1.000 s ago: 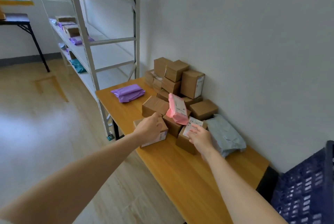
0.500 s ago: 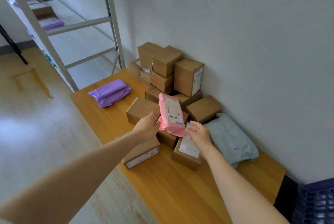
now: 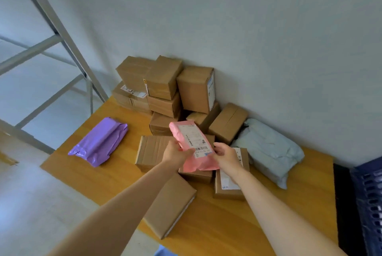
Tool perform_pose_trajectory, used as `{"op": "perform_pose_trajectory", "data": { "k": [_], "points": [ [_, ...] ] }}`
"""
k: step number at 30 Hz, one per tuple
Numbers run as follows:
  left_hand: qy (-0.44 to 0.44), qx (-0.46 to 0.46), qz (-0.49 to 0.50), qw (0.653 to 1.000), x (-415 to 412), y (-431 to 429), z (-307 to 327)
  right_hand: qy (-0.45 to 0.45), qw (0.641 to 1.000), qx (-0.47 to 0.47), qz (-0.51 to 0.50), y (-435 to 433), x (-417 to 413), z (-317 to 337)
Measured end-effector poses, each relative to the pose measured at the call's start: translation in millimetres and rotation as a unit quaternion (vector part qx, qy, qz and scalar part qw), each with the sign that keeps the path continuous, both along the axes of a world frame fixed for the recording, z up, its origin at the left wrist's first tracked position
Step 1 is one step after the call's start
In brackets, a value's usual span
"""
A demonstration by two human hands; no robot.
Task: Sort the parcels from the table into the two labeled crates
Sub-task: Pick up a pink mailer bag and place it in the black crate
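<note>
A pink mailer parcel (image 3: 191, 140) with a white label is lifted above the pile, label facing me. My left hand (image 3: 174, 153) grips its left edge and my right hand (image 3: 226, 156) pinches its lower right edge. Below them several brown cardboard boxes (image 3: 163, 78) are stacked against the wall on the wooden table (image 3: 86, 177). A purple mailer (image 3: 100, 141) lies on the table's left part, a pale blue mailer (image 3: 268, 150) on the right. A dark blue crate (image 3: 370, 200) shows at the right edge.
A flat brown box (image 3: 169, 206) lies at the table's near edge under my left forearm. A labelled box (image 3: 229, 183) sits under my right wrist. A grey metal shelf frame (image 3: 51, 34) stands left of the table, with pale floor (image 3: 31, 214) below.
My left hand left the flat box, took the pink mailer and lifted it toward me. My right hand rose from the labelled box to the mailer's edge. The view tilted down and closer.
</note>
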State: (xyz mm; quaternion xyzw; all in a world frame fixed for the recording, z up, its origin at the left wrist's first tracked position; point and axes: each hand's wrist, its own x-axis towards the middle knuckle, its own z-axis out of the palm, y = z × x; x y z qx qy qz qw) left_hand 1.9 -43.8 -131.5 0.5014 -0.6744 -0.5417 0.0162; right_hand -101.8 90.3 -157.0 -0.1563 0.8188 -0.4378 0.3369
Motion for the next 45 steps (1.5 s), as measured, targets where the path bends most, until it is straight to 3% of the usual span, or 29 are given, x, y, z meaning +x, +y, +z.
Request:
{"op": "perform_pose_trajectory", "data": {
  "k": [9,15,21,26,30,35,41,45],
  "points": [
    [0.054,0.086,-0.037,0.994,-10.0,-27.5,-20.4,-0.011,0.996,0.013,-0.093,-16.2,7.9,2.1],
    [0.045,0.067,-0.091,0.993,-6.7,-33.4,-19.1,0.006,0.993,-0.004,-0.116,-19.9,25.4,11.2],
    [0.037,0.041,-0.125,0.991,3.0,-31.3,4.2,0.036,0.994,-0.007,-0.103,-5.8,45.4,25.9],
    [0.05,0.081,-0.094,0.991,22.3,-23.4,46.1,0.072,0.992,-0.038,-0.101,9.7,61.8,49.4],
    [0.049,0.013,-0.139,0.989,48.7,-12.2,75.7,0.104,0.989,-0.053,-0.088,23.6,83.5,67.7],
    [0.037,-0.089,-0.23,0.968,79.0,-5.6,106.7,0.243,0.967,-0.07,-0.033,30.6,115.1,95.8],
    [0.029,-0.237,-0.365,0.9,103.8,8.8,129.7,0.338,0.938,-0.002,0.072,42.5,140.4,122.5],
    [0.032,-0.291,-0.433,0.853,113.5,14.7,144.9,0.314,0.946,-0.011,0.083,41.5,153.0,133.8]
  ]
}}
